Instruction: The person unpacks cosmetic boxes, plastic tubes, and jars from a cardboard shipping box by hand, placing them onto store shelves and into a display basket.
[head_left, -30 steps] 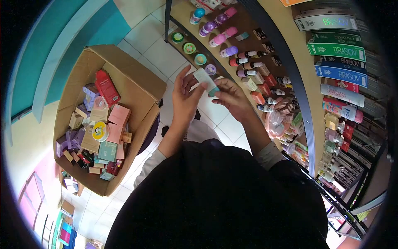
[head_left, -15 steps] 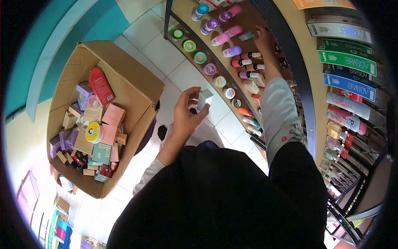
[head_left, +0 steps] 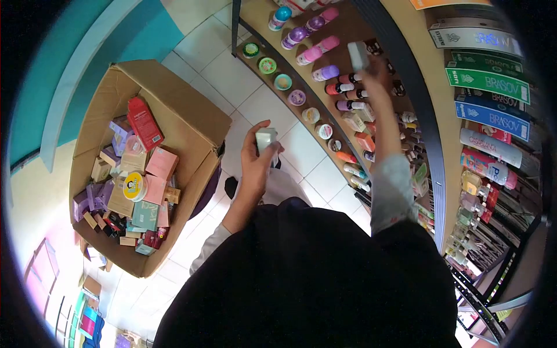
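Between the thumb and fingers of my left hand is a small pale box, held above the tiled floor in front of me. My right hand reaches over the shelf and grips another small pale box, lifted over the boards. Close to that hand stand small dark bottles with coloured labels and a lilac-capped bottle. Pink-capped bottles stand farther left in the same row.
A large open carton full of mixed boxes and a yellow-lidded jar stands on my left. Round jars line the lower shelf edge. Brasov boxes and spray cans fill the right-hand shelf, behind a black metal post.
My right hand has drawn back slightly toward me, with the pale box now raised in its fingers. My left hand has shifted a little left and turned its box.
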Tool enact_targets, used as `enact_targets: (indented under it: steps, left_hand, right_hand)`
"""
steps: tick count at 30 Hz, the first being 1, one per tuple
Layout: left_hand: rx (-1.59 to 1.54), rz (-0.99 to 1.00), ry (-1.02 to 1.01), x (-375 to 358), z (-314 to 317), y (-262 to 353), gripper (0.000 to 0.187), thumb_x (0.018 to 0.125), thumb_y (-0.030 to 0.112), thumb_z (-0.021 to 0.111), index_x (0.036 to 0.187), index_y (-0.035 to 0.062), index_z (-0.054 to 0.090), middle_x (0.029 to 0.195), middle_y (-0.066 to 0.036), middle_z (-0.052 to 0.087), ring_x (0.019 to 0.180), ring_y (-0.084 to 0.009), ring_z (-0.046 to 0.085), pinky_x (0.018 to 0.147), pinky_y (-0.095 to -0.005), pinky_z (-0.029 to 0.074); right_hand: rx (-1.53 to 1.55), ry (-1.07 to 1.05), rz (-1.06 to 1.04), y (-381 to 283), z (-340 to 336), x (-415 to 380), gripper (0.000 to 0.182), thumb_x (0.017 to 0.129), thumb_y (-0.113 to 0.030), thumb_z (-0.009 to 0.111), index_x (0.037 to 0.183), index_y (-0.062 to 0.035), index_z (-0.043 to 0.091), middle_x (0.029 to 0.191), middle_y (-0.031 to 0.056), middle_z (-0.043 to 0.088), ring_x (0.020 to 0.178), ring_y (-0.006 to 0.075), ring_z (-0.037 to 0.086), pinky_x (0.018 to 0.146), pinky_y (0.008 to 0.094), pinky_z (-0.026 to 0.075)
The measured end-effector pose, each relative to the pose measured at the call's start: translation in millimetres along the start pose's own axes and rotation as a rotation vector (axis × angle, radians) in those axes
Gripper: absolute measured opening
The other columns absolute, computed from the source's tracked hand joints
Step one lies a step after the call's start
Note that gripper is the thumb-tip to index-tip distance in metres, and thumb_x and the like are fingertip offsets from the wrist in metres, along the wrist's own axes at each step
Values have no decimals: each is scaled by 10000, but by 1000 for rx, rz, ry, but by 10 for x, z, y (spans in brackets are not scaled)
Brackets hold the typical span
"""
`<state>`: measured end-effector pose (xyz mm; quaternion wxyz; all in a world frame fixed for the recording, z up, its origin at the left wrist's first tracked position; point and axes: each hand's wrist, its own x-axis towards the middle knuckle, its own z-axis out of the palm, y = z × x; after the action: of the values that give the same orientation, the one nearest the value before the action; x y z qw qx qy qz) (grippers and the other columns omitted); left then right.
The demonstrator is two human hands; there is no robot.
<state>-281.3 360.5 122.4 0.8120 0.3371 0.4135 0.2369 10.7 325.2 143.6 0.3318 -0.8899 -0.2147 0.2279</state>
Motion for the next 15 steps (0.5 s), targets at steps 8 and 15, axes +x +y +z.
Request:
enact_targets:
  steps: [8, 15]
  left_hand:
    - [-5, 54, -118, -46, 17, -93, 431, 665, 43, 762, 997, 28, 487, 989, -90, 599, 814, -103, 544, 704, -235, 454]
    - [58, 98, -66, -143, -143, 3, 365, 691, 21, 736, 956, 47, 487, 857, -17, 553, 776, -93, 526, 682, -231, 442]
  right_hand:
    - [753, -508, 154, -71, 591, -1808, 381, 776, -94, 655, 1110, -29, 484, 1087, 70, 540, 1034, 174, 511, 902, 326, 405]
    - [701, -687, 105, -128, 618, -1690, 525, 757, -111, 680, 1221, -55, 439, 1148, 65, 504, 1065, 162, 482, 895, 305, 395]
